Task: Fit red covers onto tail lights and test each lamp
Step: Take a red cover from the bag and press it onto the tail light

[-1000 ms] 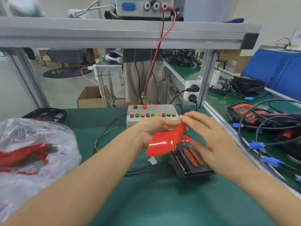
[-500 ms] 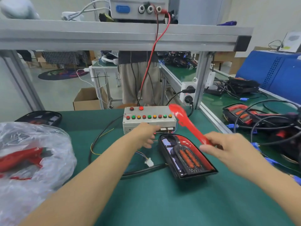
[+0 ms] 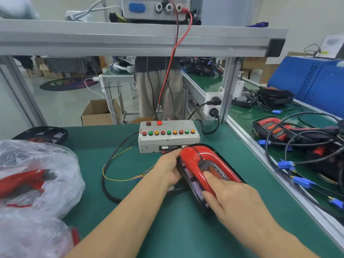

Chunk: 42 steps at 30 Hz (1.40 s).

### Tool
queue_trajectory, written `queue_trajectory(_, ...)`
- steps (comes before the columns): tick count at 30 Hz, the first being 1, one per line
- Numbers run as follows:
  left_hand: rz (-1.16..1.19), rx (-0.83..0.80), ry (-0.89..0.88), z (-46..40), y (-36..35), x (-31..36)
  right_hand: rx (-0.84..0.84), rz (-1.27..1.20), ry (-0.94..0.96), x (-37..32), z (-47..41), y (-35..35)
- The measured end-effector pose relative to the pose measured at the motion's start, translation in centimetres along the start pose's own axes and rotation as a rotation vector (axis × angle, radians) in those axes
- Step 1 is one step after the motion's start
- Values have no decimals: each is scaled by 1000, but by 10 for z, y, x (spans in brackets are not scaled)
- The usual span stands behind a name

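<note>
Red cover (image 3: 193,162) lies on the tail light (image 3: 214,185), which sits on the tabletop (image 3: 167,229) toward the right edge, just in front of the test box (image 3: 168,138). Left hand (image 3: 167,169) holds the lamp's left flank, fingers curled against the housing edge, a steadying grip. Right hand (image 3: 234,200) lies on top, fingers straight and spread, pressing down on the cover's near part; nothing pinched. Step in hand, as I judge it: seating the cover. The left rim of the cover looks not fully down, since the inner lamp face shows alongside it. To do it well: keep the housing braced on the left, walk flat finger pressure along the rim from the near end to the far, feel for each catch, and avoid levering one corner, which could crack the lens or pop the opposite side. Keep the lamp's wires (image 3: 119,175), trailing left toward the box, out from under the housing. Surface: green mat, aluminium-framed bench. Clear plastic bag (image 3: 37,183) with more red parts at the left edge; a dark housing (image 3: 40,134) at the far-left corner. Adjacent bench to the right carries other lamps (image 3: 273,127) and cables with blue plugs. A person stands beyond the far edge; overhead shelf carries a power unit (image 3: 154,8).
</note>
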<state>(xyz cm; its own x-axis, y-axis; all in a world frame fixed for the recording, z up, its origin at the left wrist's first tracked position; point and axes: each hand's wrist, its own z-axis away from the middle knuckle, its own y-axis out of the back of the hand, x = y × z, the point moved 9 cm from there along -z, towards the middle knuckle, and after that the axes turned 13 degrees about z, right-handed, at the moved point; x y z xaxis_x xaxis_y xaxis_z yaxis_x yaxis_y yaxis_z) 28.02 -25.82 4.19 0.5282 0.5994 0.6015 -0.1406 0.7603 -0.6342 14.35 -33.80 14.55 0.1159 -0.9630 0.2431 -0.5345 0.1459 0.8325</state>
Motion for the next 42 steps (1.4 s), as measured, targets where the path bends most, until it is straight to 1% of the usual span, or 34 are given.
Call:
queue_trajectory(2, 47, -9, 4, 4, -2, -1, 29, 51, 25, -6, 1, -1)
queue_trajectory(6, 87, -6, -3, 7, 0, -2, 22, 113, 24, -8, 6, -5)
queue_trajectory(10, 84, -13, -48, 9, -4, -4, 32, 118, 34, -11, 6, -8)
queue_trajectory(14, 85, -48, -52, 11, -7, -7, 40, 102, 43, -15, 7, -13)
queue_trajectory(17, -9, -119, -96, 13, -11, -6, 64, 109, 24, -14, 9, -15)
queue_trajectory(19, -69, -125, -138, 13, -12, -4, 69, 88, 12, -14, 8, -14)
queue_trajectory(20, -59, -118, -147, 14, -12, -3, 43, 61, 1, -12, 8, -13)
queue_trajectory(22, -5, -95, -166, 15, -10, 3, -128, -85, -126, 7, 11, -16)
queue_trajectory(23, 25, -85, -182, 15, -8, 7, -240, -240, -246, 22, 16, -22)
queue_trajectory(24, 54, -78, -205, 16, -7, 13, -302, -459, -397, 37, 24, -29)
queue_trajectory(25, 81, -75, -231, 16, -6, 19, -307, -673, -564, 51, 34, -35)
queue_trajectory(26, 101, -79, -254, 17, -6, 25, -286, -818, -699, 62, 44, -44)
queue_trajectory(27, 114, -84, -275, 19, -7, 29, -324, -956, -797, 64, 53, -55)
queue_trajectory(28, 119, -91, -295, 21, -9, 30, -420, -1142, -866, 56, 59, -69)
queue_trajectory(29, 119, -98, -311, 24, -12, 31, -531, -1366, -888, 40, 61, -80)
queue_trajectory(30, 116, -108, -325, 27, -16, 30, -601, -1564, -890, 23, 61, -88)
queue_trajectory(31, 117, -122, -334, 30, -19, 27, -614, -1708, -869, 11, 57, -90)
queue_trajectory(32, 119, -138, -343, 33, -22, 25, -594, -1797, -863, 5, 52, -91)
queue_trajectory(34, 109, -164, -369, 39, -27, 22, -519, -1900, -890, 3, 47, -94)
queue_trajectory(36, 106, -186, -387, 44, -29, 21, -471, -1951, -929, 5, 47, -98)
queue_trajectory(42, 115, -203, -342, 46, -28, 14, -490, -1879, -905, 9, 51, -98)
